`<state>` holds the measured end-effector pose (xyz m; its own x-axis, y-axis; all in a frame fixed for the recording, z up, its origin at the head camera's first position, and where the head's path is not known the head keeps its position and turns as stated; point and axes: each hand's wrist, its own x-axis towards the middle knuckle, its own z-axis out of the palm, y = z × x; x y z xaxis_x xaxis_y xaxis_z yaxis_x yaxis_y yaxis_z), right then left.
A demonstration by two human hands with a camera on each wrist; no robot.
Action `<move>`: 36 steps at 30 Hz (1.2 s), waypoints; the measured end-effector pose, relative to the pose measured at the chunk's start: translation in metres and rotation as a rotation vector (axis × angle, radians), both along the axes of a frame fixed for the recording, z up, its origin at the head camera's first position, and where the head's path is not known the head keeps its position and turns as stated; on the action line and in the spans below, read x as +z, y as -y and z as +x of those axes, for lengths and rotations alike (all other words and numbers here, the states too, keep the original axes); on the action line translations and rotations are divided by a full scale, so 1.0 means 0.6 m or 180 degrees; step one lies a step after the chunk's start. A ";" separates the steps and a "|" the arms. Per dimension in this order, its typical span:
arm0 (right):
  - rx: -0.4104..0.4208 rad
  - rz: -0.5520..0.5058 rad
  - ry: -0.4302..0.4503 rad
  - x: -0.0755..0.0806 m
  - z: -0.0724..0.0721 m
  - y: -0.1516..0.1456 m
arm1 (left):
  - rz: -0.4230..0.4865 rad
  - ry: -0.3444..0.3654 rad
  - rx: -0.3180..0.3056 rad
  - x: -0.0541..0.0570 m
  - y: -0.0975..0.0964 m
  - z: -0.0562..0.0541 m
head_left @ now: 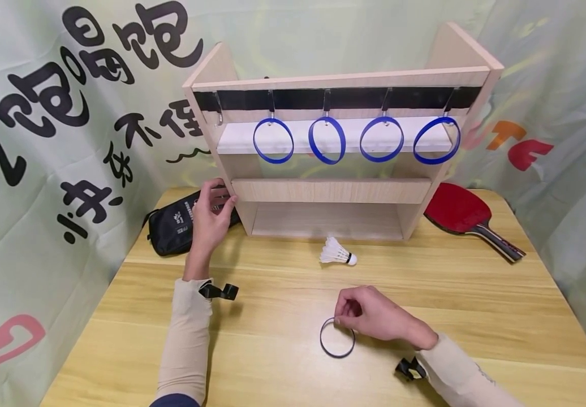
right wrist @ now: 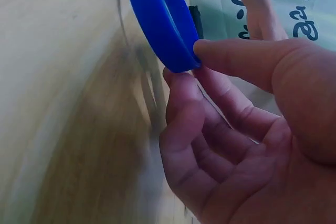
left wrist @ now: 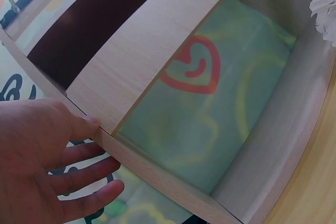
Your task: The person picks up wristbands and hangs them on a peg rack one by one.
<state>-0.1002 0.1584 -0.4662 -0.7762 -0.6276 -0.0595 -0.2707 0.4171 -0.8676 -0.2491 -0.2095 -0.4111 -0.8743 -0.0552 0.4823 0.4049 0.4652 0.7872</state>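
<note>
My right hand pinches a blue ring-shaped band between thumb and fingers, close over the table. In the right wrist view the thumb presses one side of its rim, with the other fingers curled beneath. My left hand is at the left side panel of a light wooden rack. Its thumb touches the panel's front edge, while the other fingers extend along the outer side, as the left wrist view shows. Several similar blue rings hang from hooks on the rack's black strip.
A white shuttlecock lies on the wooden table before the rack. To the right rests a red table tennis paddle. A black zip pouch sits behind the left hand. The leftmost hook carries no ring. Printed curtains surround the table.
</note>
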 end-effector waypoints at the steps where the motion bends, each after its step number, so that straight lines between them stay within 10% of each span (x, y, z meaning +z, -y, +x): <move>1: 0.0023 -0.0057 0.0051 -0.001 -0.001 0.000 | 0.0003 0.0002 -0.0007 0.000 0.000 0.000; 16: -0.0011 -0.0356 0.0623 0.009 -0.012 0.024 | 0.0020 0.0013 0.0016 -0.001 0.001 0.001; 36: -0.0065 -0.0542 0.0570 0.024 -0.033 0.070 | 0.0024 0.0015 0.0004 -0.002 0.000 -0.002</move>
<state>-0.1201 0.1161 -0.4520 -0.7755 -0.6246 -0.0921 -0.0992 0.2646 -0.9592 -0.2506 -0.2095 -0.4121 -0.8764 -0.0599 0.4778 0.4006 0.4598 0.7925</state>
